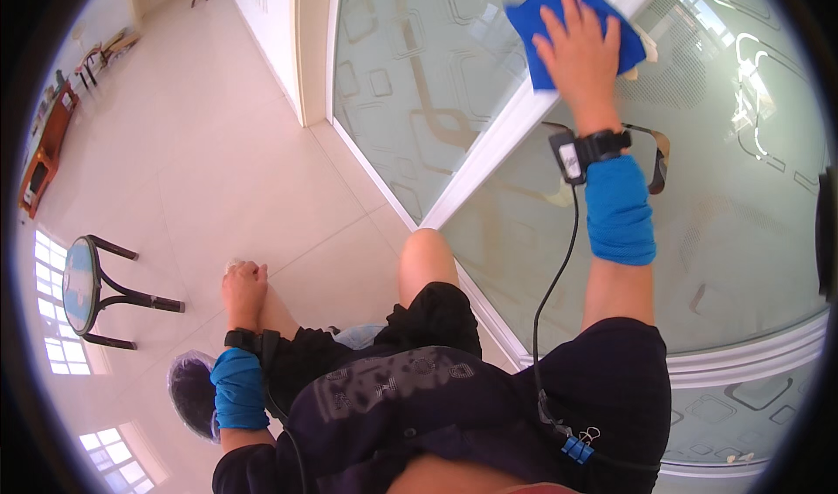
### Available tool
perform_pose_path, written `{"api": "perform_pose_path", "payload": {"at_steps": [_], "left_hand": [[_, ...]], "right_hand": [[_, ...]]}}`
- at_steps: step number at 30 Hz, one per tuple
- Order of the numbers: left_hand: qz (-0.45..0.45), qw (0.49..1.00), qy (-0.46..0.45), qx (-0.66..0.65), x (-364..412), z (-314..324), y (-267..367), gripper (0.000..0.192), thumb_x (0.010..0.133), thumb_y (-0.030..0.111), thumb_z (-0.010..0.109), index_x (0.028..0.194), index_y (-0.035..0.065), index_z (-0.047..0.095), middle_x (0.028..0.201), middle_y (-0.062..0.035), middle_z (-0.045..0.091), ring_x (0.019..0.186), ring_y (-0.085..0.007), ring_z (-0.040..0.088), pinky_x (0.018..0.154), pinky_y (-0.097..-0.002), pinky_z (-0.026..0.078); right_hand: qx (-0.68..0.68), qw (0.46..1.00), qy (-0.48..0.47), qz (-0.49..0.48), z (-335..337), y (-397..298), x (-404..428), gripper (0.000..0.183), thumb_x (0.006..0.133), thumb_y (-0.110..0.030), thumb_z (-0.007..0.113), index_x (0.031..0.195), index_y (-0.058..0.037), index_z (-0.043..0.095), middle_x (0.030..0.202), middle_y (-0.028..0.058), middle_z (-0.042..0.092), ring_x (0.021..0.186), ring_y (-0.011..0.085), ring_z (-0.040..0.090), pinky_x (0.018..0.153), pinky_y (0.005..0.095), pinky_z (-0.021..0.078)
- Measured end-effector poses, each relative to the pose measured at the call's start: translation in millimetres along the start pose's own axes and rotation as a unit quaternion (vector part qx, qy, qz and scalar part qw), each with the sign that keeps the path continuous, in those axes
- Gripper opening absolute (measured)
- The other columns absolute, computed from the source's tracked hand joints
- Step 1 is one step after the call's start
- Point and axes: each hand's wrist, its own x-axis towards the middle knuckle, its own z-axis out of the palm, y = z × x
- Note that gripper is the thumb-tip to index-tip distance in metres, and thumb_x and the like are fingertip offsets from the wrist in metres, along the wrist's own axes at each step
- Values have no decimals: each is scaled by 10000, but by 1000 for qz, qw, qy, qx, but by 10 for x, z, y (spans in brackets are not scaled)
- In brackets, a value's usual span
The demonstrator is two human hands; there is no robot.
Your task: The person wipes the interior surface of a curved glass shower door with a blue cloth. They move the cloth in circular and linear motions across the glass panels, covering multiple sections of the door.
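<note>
My right hand (579,55) lies flat with fingers spread on a blue cloth (533,62), holding it against a patterned frosted-glass door panel (694,232). The cloth spans the white door frame strip (488,150) between two panes. Pale bits of material stick out past the cloth's right edge. My left hand (244,291) rests at my left knee with its fingers curled. Something small and whitish (232,263) shows just beyond its fingers; whether the hand grips it is unclear.
A round stool (82,284) with dark legs stands at the left on the tiled floor (190,160). Beside my left forearm is a lined bin (190,392). A wooden cabinet (49,147) lines the far left wall. A cable (556,278) hangs from my right wrist device (569,158).
</note>
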Motion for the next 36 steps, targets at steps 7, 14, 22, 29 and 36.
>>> {"api": "perform_pose_path", "payload": {"at_steps": [7,14,22,29,36], "left_hand": [[-9,1000,-13,-15,44,-86,-145,268,889,286,675,774,45,696,863,-117,692,901,-340,641,796,-461,509],[-23,999,-1,-36,158,-178,-335,272,903,291,657,802,42,701,879,-117,694,909,-343,639,811,-449,513],[-29,998,-1,-50,350,-194,-502,272,897,285,660,805,33,704,886,-124,699,912,-347,636,827,-461,509],[-41,998,-27,-49,590,-133,-424,286,902,306,656,830,38,723,928,-126,708,929,-346,642,831,-464,516],[-33,998,-27,-56,834,-47,-495,304,900,323,650,836,36,727,911,-140,709,920,-357,647,834,-471,518]], "right_hand": [[84,982,-132,-110,478,-1066,-1185,567,912,-410,643,1406,-148,553,1582,100,376,1342,245,423,1141,477,297],[112,924,-257,-260,769,-1904,-2201,552,942,-349,590,1435,-110,521,1568,129,381,1421,276,343,1221,469,191],[78,925,-238,-284,791,-1767,-1871,454,966,-318,546,1378,-131,585,1536,119,433,1416,285,368,1223,522,182],[-51,975,-162,-141,729,-704,-171,475,974,-377,550,1434,-262,536,1604,1,374,1443,211,357,1171,549,223],[-260,965,1,39,240,599,1419,468,987,-444,546,1438,-323,519,1534,-10,477,1385,217,458,1073,551,321]]}}
